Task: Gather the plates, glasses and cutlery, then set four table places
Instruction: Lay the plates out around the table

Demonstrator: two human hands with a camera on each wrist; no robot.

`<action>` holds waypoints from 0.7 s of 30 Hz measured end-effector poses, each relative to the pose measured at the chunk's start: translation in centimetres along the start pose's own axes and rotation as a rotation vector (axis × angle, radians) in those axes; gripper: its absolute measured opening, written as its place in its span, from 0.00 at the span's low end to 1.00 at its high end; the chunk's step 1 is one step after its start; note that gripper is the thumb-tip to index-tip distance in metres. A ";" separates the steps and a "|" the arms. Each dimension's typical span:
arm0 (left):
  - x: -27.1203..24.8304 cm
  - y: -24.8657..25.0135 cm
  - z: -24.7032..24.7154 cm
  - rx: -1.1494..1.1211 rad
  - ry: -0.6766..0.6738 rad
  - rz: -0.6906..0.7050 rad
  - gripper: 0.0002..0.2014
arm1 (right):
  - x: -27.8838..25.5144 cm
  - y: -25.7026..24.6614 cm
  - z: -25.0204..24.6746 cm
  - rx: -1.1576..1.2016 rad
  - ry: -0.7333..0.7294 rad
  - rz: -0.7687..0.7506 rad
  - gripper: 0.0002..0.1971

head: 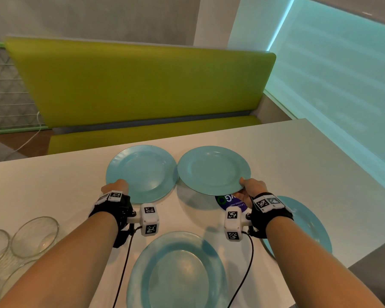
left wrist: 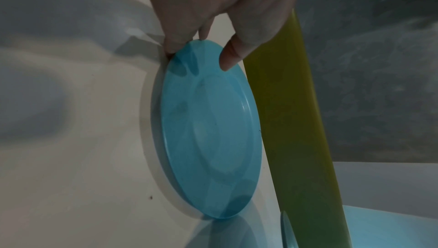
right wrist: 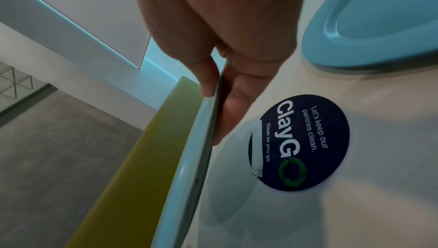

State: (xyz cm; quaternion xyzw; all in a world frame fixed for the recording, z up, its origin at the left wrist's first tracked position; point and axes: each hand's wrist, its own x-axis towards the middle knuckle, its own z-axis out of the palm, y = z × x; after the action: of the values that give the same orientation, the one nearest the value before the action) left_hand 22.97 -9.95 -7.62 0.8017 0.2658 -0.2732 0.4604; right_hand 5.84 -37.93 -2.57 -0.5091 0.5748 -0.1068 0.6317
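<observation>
Several light blue plates are on the white table (head: 298, 156). My left hand (head: 116, 187) holds the near rim of the far-left plate (head: 142, 173), which lies flat; the left wrist view shows my thumb (left wrist: 231, 55) on top of that plate (left wrist: 208, 130) and fingers at its edge. My right hand (head: 251, 188) pinches the near rim of the far-right plate (head: 213, 170), lifted above the table, thumb on top and fingers beneath (right wrist: 227, 113). That plate (right wrist: 189, 167) shows edge-on in the right wrist view. Another plate (head: 178, 272) lies near me, and one (head: 305, 221) under my right forearm.
Several clear glasses (head: 35, 236) stand at the table's near left. A round dark blue sticker (head: 229, 202) lies on the table below the lifted plate, also plain in the right wrist view as the sticker (right wrist: 301, 141). A green bench (head: 142, 85) runs behind the table's far edge.
</observation>
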 end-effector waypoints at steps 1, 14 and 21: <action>-0.4 0.0 -0.1 -0.020 -0.020 0.015 0.25 | 0.1 0.0 0.0 0.004 -0.001 0.003 0.16; -3.5 1.8 0.9 0.081 0.233 0.128 0.30 | 1.7 -0.2 -0.8 0.122 0.014 0.009 0.17; -4.4 4.8 3.6 -0.024 0.267 0.336 0.27 | 4.3 -0.7 -2.6 0.206 -0.030 -0.008 0.21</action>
State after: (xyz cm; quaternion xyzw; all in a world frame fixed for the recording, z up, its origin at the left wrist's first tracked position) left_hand 22.42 -15.93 -3.31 0.8581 0.1904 -0.0811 0.4698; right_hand 5.33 -42.66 -4.25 -0.4453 0.5493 -0.1603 0.6886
